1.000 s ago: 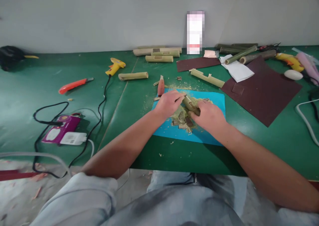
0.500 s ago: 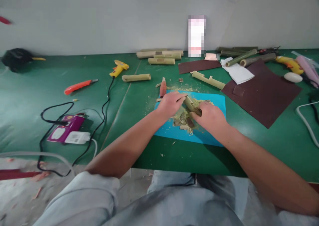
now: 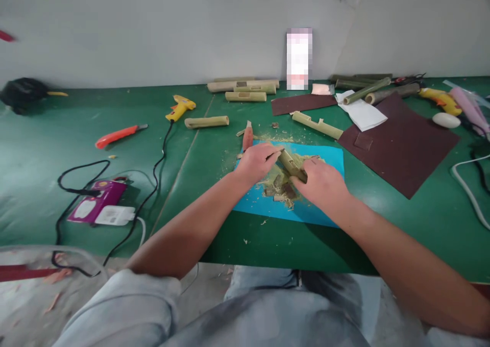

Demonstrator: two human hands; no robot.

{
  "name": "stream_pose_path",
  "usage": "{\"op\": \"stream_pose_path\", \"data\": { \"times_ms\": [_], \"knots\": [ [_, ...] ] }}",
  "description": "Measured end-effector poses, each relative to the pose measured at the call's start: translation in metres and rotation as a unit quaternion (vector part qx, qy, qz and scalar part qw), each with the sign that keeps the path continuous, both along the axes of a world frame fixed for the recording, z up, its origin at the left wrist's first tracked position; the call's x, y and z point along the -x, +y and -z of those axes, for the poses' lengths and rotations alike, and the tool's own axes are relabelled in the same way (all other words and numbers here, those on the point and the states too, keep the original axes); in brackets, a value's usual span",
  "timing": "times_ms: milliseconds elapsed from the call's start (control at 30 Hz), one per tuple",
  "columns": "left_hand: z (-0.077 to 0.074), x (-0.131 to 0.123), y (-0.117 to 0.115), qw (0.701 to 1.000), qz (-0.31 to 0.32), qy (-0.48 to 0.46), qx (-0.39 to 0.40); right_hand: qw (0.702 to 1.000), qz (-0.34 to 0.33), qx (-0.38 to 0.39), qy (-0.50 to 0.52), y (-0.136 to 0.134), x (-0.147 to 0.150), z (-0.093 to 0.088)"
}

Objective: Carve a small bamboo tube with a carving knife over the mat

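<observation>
My right hand [image 3: 321, 176] grips the near end of a short bamboo tube [image 3: 291, 164] with a slot cut in its upper side. The tube slants away from me over a blue sheet [image 3: 329, 155]. At its far end my left hand [image 3: 260, 162] is closed in a pinch. A thin dark edge shows at those fingertips, too small to name. Beneath the tube lie bamboo chips [image 3: 281, 196] and pale green dust. Just beyond my left hand rests a knife with a reddish handle [image 3: 248, 137], its blade pointing away.
On the green table [image 3: 206, 183] lie several bamboo tubes [image 3: 245, 97], an orange utility knife [image 3: 117, 136] and a yellow glue gun [image 3: 180, 107]. A purple power strip [image 3: 95, 201] with cords sits left. Dark brown sheets [image 3: 401, 153] lie right, near a white oval object [image 3: 446, 120].
The whole view has shifted slightly. Both hands stay at the bamboo tube, with almost the same hold and tilt.
</observation>
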State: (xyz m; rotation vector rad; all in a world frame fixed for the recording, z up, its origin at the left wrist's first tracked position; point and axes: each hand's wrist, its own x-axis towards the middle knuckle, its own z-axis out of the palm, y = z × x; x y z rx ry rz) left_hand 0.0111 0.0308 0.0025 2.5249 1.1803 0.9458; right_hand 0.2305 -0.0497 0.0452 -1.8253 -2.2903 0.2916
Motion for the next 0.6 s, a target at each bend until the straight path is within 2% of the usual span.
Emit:
{"op": "stream_pose_path", "data": {
  "times_ms": [100, 267, 400, 500, 600],
  "knots": [
    [-0.001, -0.006, -0.010, 1.000, 0.016, 0.014, -0.001, 1.000, -0.006, 0.000, -0.013, -0.001, 0.001, 0.000],
    [-0.005, -0.017, -0.030, 0.994, 0.091, 0.058, -0.003, 1.000, 0.001, -0.003, -0.023, -0.002, 0.002, 0.003],
    [-0.006, -0.016, -0.027, 0.996, 0.079, 0.037, -0.008, 0.999, 0.005, -0.007, -0.037, -0.003, 0.002, -0.002],
    [-0.005, -0.014, -0.023, 0.996, 0.084, 0.032, 0.008, 0.999, 0.026, -0.018, -0.042, -0.001, 0.006, -0.021],
    [-0.004, -0.013, -0.023, 0.993, 0.085, 0.031, 0.069, 0.999, 0.027, 0.019, 0.019, -0.004, 0.018, -0.056]
  ]
}}
